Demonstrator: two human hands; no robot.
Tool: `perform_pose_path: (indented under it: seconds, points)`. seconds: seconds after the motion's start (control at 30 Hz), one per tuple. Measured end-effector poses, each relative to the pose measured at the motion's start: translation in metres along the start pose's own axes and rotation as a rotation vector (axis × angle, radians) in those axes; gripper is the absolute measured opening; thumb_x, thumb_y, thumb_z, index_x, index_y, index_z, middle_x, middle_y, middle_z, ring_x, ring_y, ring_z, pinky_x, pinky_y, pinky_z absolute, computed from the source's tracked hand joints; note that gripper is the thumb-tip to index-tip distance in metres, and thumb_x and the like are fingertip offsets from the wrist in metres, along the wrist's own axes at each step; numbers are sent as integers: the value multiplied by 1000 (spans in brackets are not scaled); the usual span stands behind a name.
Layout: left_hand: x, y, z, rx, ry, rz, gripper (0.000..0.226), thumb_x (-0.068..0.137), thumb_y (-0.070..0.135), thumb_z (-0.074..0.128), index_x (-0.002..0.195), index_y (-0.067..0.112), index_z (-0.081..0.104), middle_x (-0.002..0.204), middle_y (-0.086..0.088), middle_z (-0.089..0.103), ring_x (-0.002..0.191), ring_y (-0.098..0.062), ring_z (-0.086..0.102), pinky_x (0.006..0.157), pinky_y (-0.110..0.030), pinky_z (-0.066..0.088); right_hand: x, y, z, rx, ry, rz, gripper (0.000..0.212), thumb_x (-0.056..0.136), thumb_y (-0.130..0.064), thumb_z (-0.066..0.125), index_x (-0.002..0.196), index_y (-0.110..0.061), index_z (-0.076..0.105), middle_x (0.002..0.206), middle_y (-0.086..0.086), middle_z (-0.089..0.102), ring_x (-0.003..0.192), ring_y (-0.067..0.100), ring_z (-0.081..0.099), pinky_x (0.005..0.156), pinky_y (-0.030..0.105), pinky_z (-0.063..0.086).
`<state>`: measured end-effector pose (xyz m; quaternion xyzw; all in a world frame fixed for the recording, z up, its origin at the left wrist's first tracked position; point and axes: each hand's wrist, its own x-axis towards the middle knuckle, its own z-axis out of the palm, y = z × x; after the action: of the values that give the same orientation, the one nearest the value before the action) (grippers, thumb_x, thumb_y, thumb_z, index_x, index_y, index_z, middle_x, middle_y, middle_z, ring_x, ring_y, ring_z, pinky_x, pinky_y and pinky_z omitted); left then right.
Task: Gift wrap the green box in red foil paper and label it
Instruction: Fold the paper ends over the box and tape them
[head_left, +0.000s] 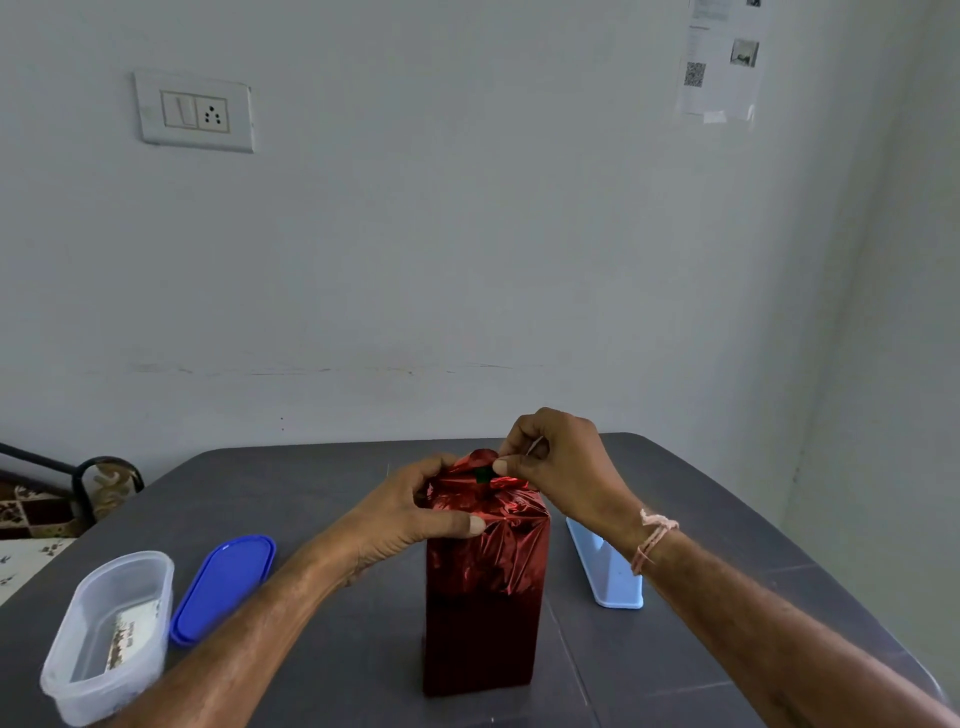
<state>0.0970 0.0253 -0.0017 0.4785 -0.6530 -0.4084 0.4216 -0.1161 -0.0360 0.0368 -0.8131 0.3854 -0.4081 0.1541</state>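
Note:
A tall box wrapped in red foil paper (485, 577) stands upright on the dark grey table (727, 530). A small patch of the green box (484, 474) shows at the top, where the foil is gathered. My left hand (410, 512) grips the upper left of the wrapped box, with its thumb pressed across the front fold. My right hand (563, 462) is above the top right corner and pinches the crumpled foil; a thin pale strip shows between its fingers.
A clear plastic container (111, 636) with a printed card inside sits at the front left, and its blue lid (223, 587) lies beside it. A light blue holder (605, 569) stands right of the box. A wall is behind the table.

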Motion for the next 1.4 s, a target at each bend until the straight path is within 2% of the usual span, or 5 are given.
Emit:
perform_pose_path:
  seconds: [0.33,0.57,0.83,1.07,1.4]
  points:
    - [-7,-10,8,6,103,93,50,77,27,88,123,34,69,120,6,72,114,-12,68,94,-31,57,-23,3,9,-88,51,-68,14,78,-24,86,77,-26,72,80,-13,65,76,4,62,64,18,50]
    - [-12,-13,14,111,196,172,44,76,30,88,117,39,74,132,26,58,120,11,53,98,-19,42,-35,11,14,-120,57,-108,17,78,-24,85,73,-26,70,79,-13,62,75,6,60,64,26,51]
    - [-12,-20,18,101,284,225,47,72,36,88,117,32,76,129,20,68,125,4,58,108,-29,45,-28,14,8,-180,-33,-199,18,80,-25,83,73,-24,66,80,-11,60,74,11,57,64,32,47]
    - [-13,-26,21,57,289,262,43,74,29,87,115,27,77,129,20,68,126,3,58,106,-23,45,-30,16,9,-292,-28,-338,17,88,-25,77,76,-23,66,74,-14,59,64,6,52,56,15,35]
    - [-13,-30,24,52,350,300,36,74,26,88,109,23,80,127,17,70,123,2,61,95,-9,47,-27,14,5,-412,-100,-406,11,91,-19,73,80,-21,73,75,-8,68,66,11,65,58,26,49]
